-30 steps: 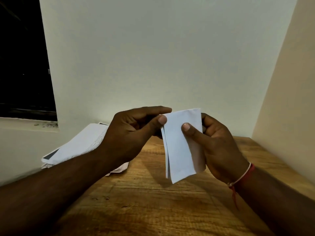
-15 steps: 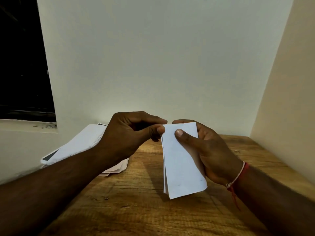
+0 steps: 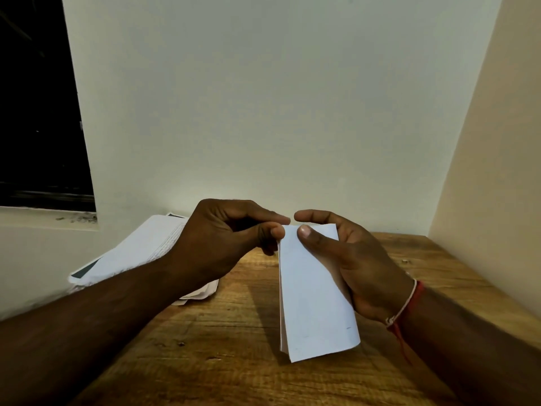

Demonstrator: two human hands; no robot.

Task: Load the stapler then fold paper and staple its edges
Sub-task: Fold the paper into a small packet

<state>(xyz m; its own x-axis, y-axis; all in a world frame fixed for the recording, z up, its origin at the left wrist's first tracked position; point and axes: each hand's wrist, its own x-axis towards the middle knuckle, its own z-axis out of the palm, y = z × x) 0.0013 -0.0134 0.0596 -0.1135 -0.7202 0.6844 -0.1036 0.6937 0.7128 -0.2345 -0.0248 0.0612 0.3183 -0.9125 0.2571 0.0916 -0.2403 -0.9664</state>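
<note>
The folded paper (image 3: 316,297) is a narrow white strip of several layers, held upright in the air over the wooden table (image 3: 234,356). Its top is between the two hands and its lower end hangs free; we cannot tell whether the bottom corner touches the wood. Along its left edge the layers stand a little apart, so we judge the creases are not pressed flat. We expect it to be very light and limp, stiffened only slightly by the folds, easy to crumple, and prone to fanning open or sliding layer over layer if held loosely. The best hold, in our view, is a flat pinch across all the layers close to the edge to be stapled, with the other hand steadying the far end. The left hand (image 3: 225,238) pinches the top left corner between thumb and forefinger, its other fingers curled under. The right hand (image 3: 360,265) grips the strip with its thumb (image 3: 304,231) pressed on the front face near the top and its fingers behind, the forefinger arching over the top edge. A red and white thread (image 3: 407,306) circles the right wrist. Behind the left forearm a stack of printed sheets (image 3: 140,250) lies on the table by the wall. We see no stapler.
</note>
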